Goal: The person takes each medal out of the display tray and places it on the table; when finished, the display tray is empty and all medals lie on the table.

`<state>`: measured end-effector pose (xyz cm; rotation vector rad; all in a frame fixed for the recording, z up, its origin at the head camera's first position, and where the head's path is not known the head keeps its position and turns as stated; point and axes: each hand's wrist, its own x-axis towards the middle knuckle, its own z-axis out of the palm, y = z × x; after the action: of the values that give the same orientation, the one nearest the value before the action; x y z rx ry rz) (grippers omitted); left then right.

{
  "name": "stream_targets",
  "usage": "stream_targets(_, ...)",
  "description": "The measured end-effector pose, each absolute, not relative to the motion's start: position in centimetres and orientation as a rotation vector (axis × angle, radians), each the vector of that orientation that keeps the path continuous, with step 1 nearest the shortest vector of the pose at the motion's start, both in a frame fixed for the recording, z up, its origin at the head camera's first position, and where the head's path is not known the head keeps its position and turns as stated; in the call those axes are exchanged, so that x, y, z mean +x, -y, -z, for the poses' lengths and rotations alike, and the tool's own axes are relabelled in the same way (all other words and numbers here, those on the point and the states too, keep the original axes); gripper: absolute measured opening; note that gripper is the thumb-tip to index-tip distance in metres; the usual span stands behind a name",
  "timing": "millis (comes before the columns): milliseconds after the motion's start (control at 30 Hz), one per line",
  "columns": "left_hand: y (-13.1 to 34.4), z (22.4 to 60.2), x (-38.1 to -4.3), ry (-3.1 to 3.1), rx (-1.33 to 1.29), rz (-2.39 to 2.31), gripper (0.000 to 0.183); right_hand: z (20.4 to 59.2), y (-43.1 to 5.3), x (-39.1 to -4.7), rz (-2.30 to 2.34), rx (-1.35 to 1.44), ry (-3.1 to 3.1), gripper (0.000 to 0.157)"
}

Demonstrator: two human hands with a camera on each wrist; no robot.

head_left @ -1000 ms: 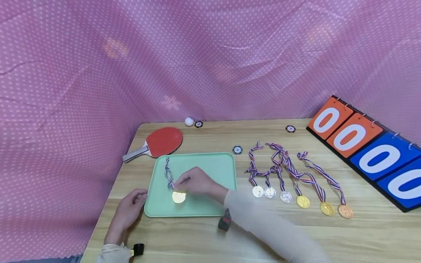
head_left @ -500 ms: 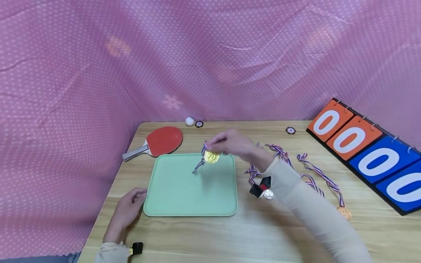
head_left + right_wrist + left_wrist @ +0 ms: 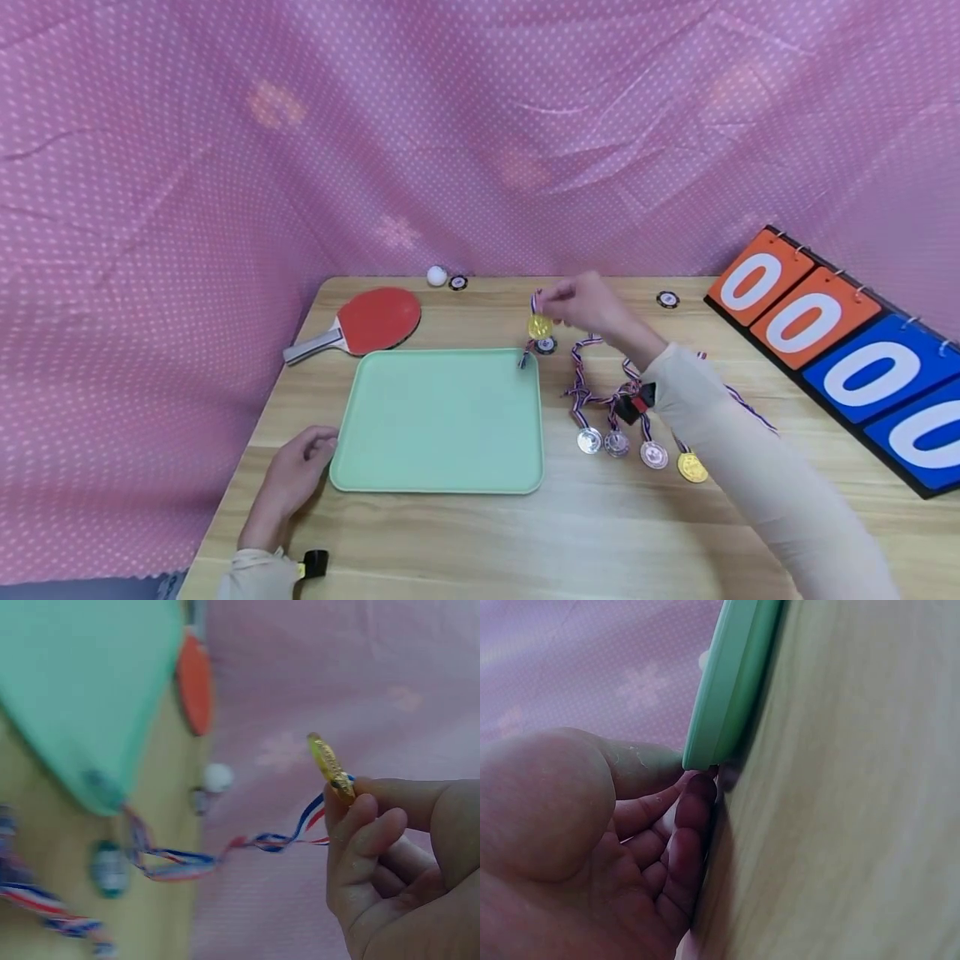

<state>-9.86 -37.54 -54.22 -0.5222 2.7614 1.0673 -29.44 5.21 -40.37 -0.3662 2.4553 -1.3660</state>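
Note:
My right hand (image 3: pixel 592 304) pinches a gold medal (image 3: pixel 540 326) between thumb and fingers, above the back right corner of the green tray (image 3: pixel 442 490). In the right wrist view the medal (image 3: pixel 331 766) appears nearly edge-on, and its red, white and blue ribbon (image 3: pixel 270 841) trails down toward the tray corner. My left hand (image 3: pixel 296 468) stays at the tray's left edge. Seen from the left wrist, the thumb (image 3: pixel 649 766) meets the tray rim (image 3: pixel 727 682) and the curled fingers (image 3: pixel 694 806) sit just beneath it, on the wooden table.
Right of the tray lie several ribboned medals, among them a silver one (image 3: pixel 588 440) and a gold one (image 3: pixel 692 467), partly behind my right sleeve. A table tennis bat (image 3: pixel 378 321), white ball (image 3: pixel 437 276) and poker chips (image 3: pixel 667 299) lie farther back. A flip scoreboard (image 3: pixel 840 350) stands right.
My right hand has lifted the gold medal off the tray and carried it back and to the right, ribbon trailing. The left hand has stayed at the tray's edge.

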Motion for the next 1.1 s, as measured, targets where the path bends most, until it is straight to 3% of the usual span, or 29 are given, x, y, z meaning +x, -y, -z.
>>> stream_targets(133, 37.6, 54.2, -9.9, -2.764, -0.529, -1.058, 0.038, 43.1, -5.9, -28.9, 1.325, -0.36, -2.436, 0.018)
stream_targets(233, 37.6, 54.1, -9.9, -2.776, -0.518, -1.058, 0.038, 42.9, -6.5, -29.3, 1.353, -0.348, -2.401, 0.021)
stream_targets(533, 37.5, 54.2, -9.7, -2.783, -0.519, -1.061, 0.038, 35.5, -7.1, -33.2, 1.467, -0.326, -2.578, 0.02)
stream_targets(667, 37.4, 54.4, -9.7, -2.773, -0.52, -1.073, 0.037, 34.2, -7.2, -33.8, 1.494, -0.319, -2.621, 0.021)
stream_targets(767, 37.4, 54.5, -9.7, -2.773, -0.517, -1.072, 0.037, 35.9, -7.4, -32.8, 1.44, -0.318, -2.574, 0.019)
stream_targets(1100, 37.6, 54.4, -9.8, -2.803, -0.488, -1.043, 0.038, 46.3, -7.4, -27.6, 1.098, -0.442, -2.557, 0.013)
